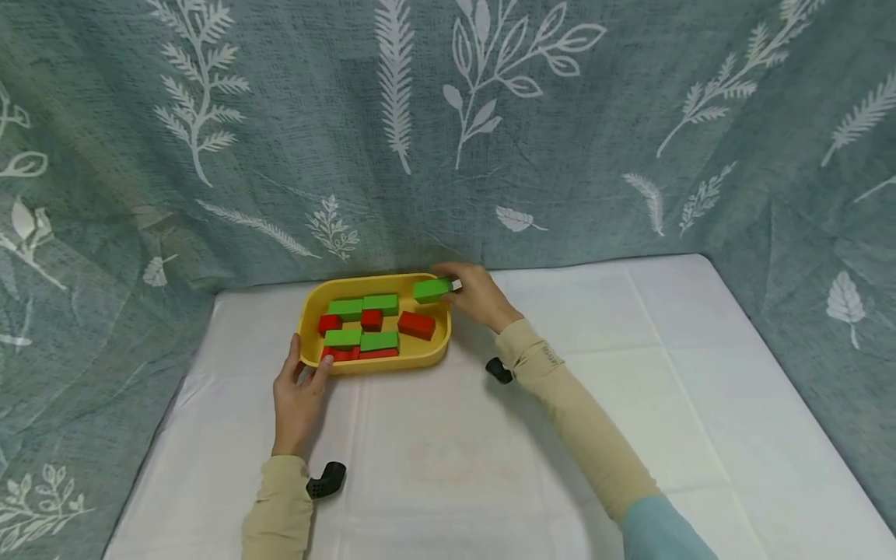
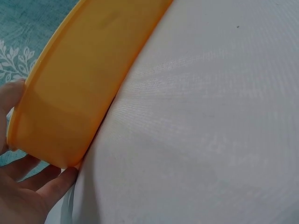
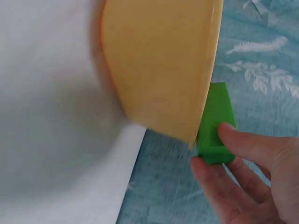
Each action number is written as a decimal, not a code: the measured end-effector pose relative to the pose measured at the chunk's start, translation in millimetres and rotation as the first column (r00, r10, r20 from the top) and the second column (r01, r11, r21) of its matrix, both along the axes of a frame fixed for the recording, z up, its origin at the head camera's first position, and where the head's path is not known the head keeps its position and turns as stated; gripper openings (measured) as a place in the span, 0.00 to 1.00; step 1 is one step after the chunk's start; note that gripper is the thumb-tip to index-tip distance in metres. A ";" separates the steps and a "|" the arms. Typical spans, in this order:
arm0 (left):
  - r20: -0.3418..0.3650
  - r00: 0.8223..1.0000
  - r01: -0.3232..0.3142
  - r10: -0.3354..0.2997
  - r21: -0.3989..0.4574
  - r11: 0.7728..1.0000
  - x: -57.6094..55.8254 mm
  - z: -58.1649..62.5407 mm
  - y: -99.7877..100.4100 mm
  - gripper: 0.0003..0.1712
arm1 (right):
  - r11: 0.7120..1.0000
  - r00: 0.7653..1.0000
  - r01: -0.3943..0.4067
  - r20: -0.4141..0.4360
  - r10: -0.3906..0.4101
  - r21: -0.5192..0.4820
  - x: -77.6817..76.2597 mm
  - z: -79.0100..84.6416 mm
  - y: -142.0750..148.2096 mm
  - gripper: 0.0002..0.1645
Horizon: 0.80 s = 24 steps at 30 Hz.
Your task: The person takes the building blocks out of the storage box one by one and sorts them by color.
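Observation:
A yellow plastic tray (image 1: 427,359) sits near the back of the white table, holding several green blocks (image 1: 380,304) and red blocks (image 1: 417,325). At its front left corner my left hand (image 1: 297,404) grips the wall; in the left wrist view the thumb is at the rim and the fingers reach the lower edge. Over the tray's back right corner, my right hand (image 1: 478,295) pinches a green block (image 3: 216,114) between thumb and fingers. From the right wrist view, this block is at the rim, partly hidden behind the tray wall.
A white cloth (image 1: 448,467) covers the table. Behind the tray hangs a blue-green curtain (image 1: 420,218) with white leaf prints, close to the tray's back edge. Black wrist-worn devices (image 1: 327,481) stick out beside both forearms.

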State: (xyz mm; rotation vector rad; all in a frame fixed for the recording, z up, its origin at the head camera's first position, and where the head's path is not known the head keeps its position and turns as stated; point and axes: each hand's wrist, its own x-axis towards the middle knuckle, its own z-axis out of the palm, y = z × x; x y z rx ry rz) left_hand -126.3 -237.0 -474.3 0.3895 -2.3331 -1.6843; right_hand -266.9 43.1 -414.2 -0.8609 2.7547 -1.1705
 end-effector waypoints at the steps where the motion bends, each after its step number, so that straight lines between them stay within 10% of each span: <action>1: 0.006 1.000 -0.004 0.004 0.000 1.000 -0.3 -0.3 0.0 0.42 | 1.000 1.000 -0.001 0.007 0.001 -0.020 -0.8 -1.1 3.5 0.29; 24: 0.056 0.998 -0.020 0.023 -0.059 0.998 -0.7 -1.4 0.8 0.42 | 0.993 0.998 0.040 0.058 -0.033 -0.114 -4.5 -9.4 56.3 0.32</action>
